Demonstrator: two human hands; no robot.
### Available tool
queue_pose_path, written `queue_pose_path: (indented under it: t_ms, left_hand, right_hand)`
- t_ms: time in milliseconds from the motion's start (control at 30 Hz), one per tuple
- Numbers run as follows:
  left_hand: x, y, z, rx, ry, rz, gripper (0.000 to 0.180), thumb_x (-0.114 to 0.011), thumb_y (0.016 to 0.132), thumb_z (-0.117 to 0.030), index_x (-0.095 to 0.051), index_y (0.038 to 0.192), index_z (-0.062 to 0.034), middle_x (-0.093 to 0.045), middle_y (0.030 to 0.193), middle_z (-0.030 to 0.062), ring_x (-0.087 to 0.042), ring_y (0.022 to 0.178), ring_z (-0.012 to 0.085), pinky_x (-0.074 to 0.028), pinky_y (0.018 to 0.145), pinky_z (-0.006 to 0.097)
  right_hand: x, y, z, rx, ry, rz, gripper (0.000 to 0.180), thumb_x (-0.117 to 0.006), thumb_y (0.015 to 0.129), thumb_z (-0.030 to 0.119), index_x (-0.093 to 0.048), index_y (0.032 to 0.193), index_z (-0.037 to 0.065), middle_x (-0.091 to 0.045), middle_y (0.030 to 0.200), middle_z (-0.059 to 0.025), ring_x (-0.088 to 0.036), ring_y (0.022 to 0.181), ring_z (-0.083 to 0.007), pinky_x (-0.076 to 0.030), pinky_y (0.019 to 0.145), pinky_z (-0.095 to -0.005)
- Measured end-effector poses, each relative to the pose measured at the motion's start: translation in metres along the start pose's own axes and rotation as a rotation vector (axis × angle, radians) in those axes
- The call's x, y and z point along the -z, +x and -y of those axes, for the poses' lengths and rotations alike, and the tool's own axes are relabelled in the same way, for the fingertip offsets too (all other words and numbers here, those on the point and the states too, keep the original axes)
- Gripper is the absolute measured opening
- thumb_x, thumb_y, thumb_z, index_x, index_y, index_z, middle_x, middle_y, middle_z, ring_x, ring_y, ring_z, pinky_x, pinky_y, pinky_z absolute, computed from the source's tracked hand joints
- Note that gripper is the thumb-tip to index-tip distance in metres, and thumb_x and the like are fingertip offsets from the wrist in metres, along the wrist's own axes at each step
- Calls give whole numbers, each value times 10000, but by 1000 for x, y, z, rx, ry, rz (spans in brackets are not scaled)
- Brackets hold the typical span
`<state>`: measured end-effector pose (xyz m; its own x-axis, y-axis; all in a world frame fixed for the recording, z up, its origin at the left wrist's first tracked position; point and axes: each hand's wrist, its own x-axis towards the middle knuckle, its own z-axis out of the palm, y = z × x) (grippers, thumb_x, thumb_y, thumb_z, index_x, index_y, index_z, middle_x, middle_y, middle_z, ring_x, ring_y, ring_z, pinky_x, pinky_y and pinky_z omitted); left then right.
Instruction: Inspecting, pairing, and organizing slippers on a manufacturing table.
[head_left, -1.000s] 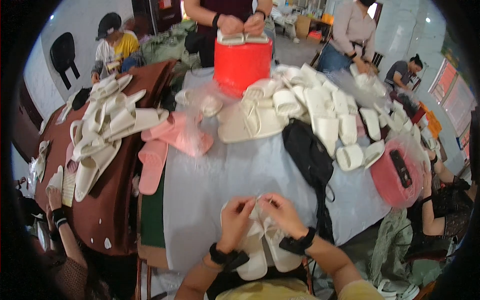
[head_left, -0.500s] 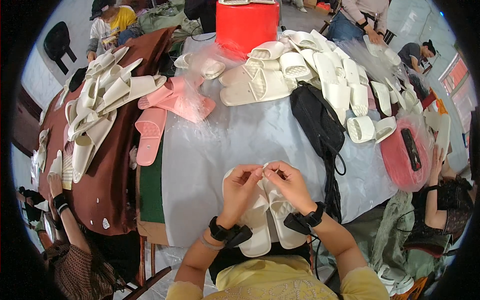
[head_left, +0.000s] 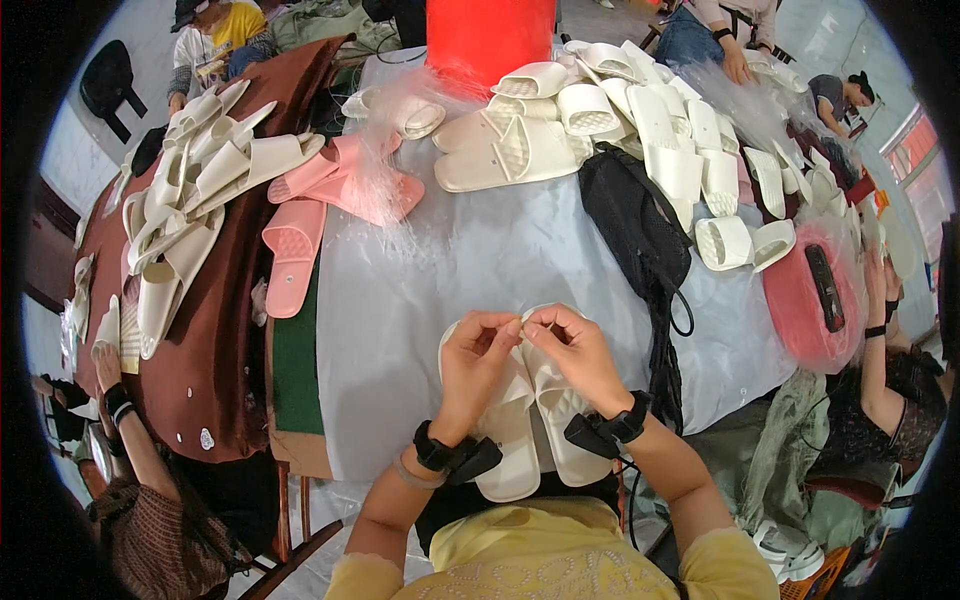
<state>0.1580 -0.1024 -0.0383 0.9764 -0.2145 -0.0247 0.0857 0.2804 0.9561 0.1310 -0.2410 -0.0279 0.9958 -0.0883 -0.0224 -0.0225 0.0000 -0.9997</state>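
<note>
A pair of cream slide slippers lies side by side at the table's near edge, a left slipper (head_left: 508, 462) and a right slipper (head_left: 577, 455), heels toward me. Over their front ends, my left hand (head_left: 478, 368) and my right hand (head_left: 575, 362) meet with thumbs and forefingers pinched together. Whatever sits between those fingertips is too small to make out. Both hands partly cover the slippers' toe ends and straps. Black bands with small boxes are strapped round both my wrists.
Cream slippers (head_left: 672, 175) are heaped at the far right, near a black mesh bag (head_left: 630, 225). Pink slippers (head_left: 295, 258) and clear plastic film lie far left. A red bucket-like object (head_left: 490, 45) stands behind. Co-workers sit around, one hand (head_left: 108, 370) resting on the brown-covered table (head_left: 240, 370).
The whole view has shifted slightly, with the table contents a little higher in it. My hands stay pinched together over the slippers. At the right, a co-worker's hands and slipper have moved.
</note>
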Motion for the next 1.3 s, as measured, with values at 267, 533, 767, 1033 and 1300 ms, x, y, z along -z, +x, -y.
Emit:
queue_pose_path:
  t_ms: [267,533,767,1033,1300]
  left_hand:
    - [1,1,-1,-28,83,46,149,-604,838,-125,-602,941,-19,-584,843,17,-548,758,84,-430,679,210]
    - [0,0,-4,48,108,-23,134,-593,839,-106,-594,941,-18,-585,831,10,-540,732,74,-418,659,196]
    - [-1,0,-3,31,31,26,105,-609,825,-78,-592,902,-9,-601,843,28,-545,748,86,-446,682,217]
    - [-3,-1,-9,34,20,25,99,-615,820,-69,-590,891,-4,-595,847,25,-540,724,78,-445,660,208]
    - [-2,-2,-10,54,40,20,101,-622,817,-80,-600,880,-4,-594,828,23,-546,714,77,-446,651,206]
  right_hand:
    - [2,0,-2,15,-26,-1,123,-590,830,124,-590,903,25,-549,781,36,-430,625,-27,-360,562,-176]
    - [2,0,1,3,-44,-8,139,-592,829,134,-589,906,19,-551,779,28,-433,623,-29,-359,555,-179]
    - [3,-3,8,-63,-11,12,165,-587,832,148,-589,932,17,-567,812,18,-445,655,-31,-374,586,-188]
    - [3,-3,9,-78,-49,18,159,-574,843,158,-584,925,22,-552,775,39,-417,615,-21,-354,542,-180]
    - [2,-3,7,-40,-40,10,144,-568,851,157,-585,914,28,-528,754,54,-409,620,-14,-342,539,-174]
